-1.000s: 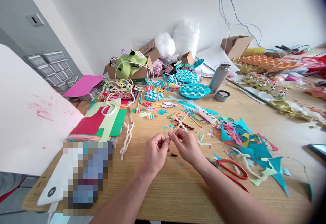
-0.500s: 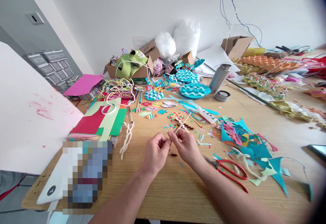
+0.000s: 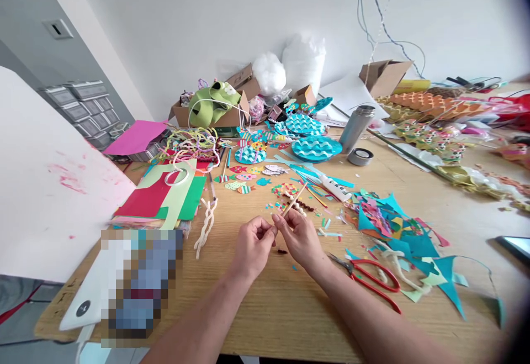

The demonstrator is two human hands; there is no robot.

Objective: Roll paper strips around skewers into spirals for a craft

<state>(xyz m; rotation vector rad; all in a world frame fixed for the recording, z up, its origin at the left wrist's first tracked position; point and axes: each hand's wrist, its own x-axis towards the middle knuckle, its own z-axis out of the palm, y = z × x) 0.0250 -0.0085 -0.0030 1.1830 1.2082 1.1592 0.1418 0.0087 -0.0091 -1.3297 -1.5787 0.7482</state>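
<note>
My right hand [image 3: 300,237] pinches a thin light wooden stick [image 3: 295,198] that slants up and away to the right. My left hand [image 3: 255,245] is closed right beside it, thumb and fingertips pressed together near the stick's lower end; what lies inside its fingers is hidden. Beyond the stick lie brown and cream twisted pieces [image 3: 304,205] and small coloured paper dots [image 3: 285,190]. A small dark brown bit [image 3: 282,252] rests on the table just below my hands. Red-handled scissors [image 3: 372,275] lie to the right of my right wrist.
Blue paper scraps [image 3: 414,248] spread over the right side. A glue tube [image 3: 335,187], steel flask [image 3: 358,129] and blue wavy plate [image 3: 317,148] stand farther back. Paper fish [image 3: 236,185] lie mid-table. Coloured sheets [image 3: 141,201] and a braided white cord [image 3: 205,228] are left.
The stick has tilted and shifted slightly, its upper tip a little farther left. Both hands stay together in nearly the same place.
</note>
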